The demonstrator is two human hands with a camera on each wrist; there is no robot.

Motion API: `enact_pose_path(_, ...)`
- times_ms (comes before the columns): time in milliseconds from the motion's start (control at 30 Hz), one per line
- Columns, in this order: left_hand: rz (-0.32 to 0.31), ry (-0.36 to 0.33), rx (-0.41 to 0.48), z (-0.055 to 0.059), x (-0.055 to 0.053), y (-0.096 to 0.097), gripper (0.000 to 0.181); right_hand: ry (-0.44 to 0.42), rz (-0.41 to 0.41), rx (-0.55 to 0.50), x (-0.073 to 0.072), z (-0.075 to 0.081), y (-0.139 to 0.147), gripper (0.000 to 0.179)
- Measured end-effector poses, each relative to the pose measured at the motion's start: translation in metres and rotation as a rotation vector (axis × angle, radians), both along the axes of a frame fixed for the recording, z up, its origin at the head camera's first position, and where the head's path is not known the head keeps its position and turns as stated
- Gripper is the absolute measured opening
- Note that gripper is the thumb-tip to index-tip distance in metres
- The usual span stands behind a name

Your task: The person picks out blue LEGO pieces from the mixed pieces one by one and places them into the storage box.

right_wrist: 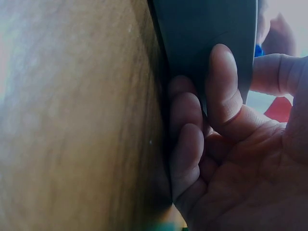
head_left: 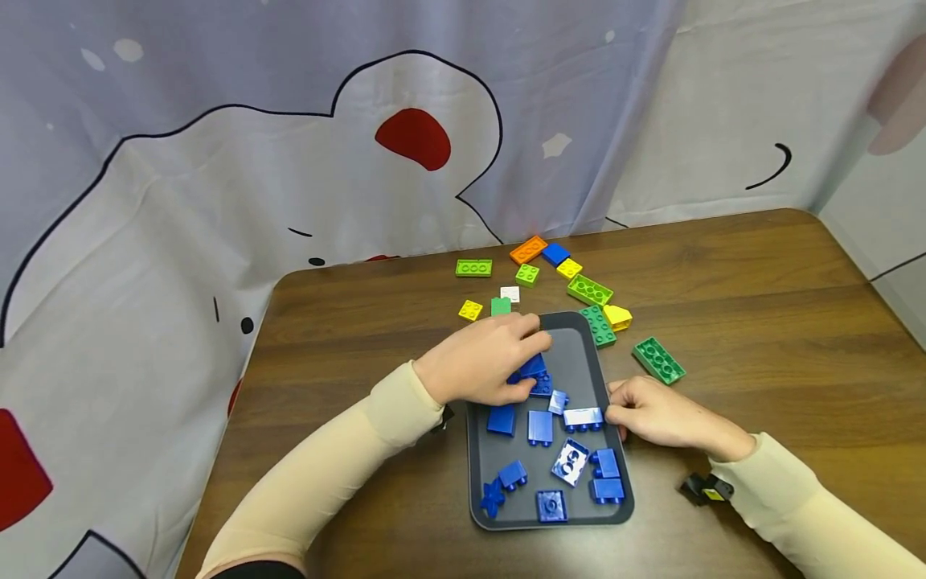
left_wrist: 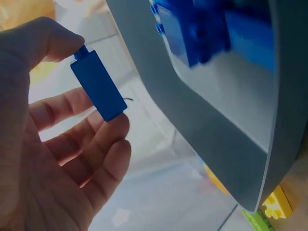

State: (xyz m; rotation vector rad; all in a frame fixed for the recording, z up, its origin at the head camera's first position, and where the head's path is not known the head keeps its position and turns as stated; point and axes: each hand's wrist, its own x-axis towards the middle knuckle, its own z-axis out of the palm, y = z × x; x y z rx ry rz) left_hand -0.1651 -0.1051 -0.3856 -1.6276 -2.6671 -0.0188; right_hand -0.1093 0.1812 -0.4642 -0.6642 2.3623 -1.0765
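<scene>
My left hand (head_left: 483, 360) is over the upper left of a dark grey tray (head_left: 624, 511). Between thumb and fingers it pinches a blue toy brick (left_wrist: 98, 86), which appears raised off the tray in the left wrist view. Under and beside those fingers lie other blue bricks (head_left: 541, 386). At the tray's right edge, my right hand (head_left: 654, 412) grips the rim. The right wrist view has its fingers against the outer wall (right_wrist: 197, 33) and the thumb toward the rim. Several blue bricks (head_left: 539, 428) and a blue star-shaped piece (head_left: 493, 498) are spread over the tray.
Beyond the tray lie loose bricks, among them a lime one (head_left: 473, 268), an orange one (head_left: 528, 249), a blue one (head_left: 555, 254) and a white one (head_left: 510, 294). A green brick (head_left: 659, 360) lies right of the tray. A printed curtain (head_left: 239, 193) hangs behind the wooden table (head_left: 760, 322).
</scene>
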Motion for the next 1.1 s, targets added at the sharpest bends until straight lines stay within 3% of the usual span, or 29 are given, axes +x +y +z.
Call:
enact_pose_path(267,-0.053,0.005,0.016,-0.005,0.039,-0.01,0.038,0.01,0.007,-0.007,0.0,0.0,0.0,0.032)
enact_pose_path(467,-0.067,0.001,0.011,-0.013,0.06,-0.017,0.04,0.008,0.009,-0.012,0.0,0.002,-0.001,0.032)
enact_pose_path(800,-0.053,-0.004,0.083,-0.026,0.084,-0.025,0.035,-0.001,0.007,-0.009,0.0,0.001,-0.001,0.032)
enact_pose_path(1100,-0.069,0.013,0.097,-0.03,0.096,-0.021,0.032,0.001,0.01,-0.012,0.0,0.0,0.0,0.032)
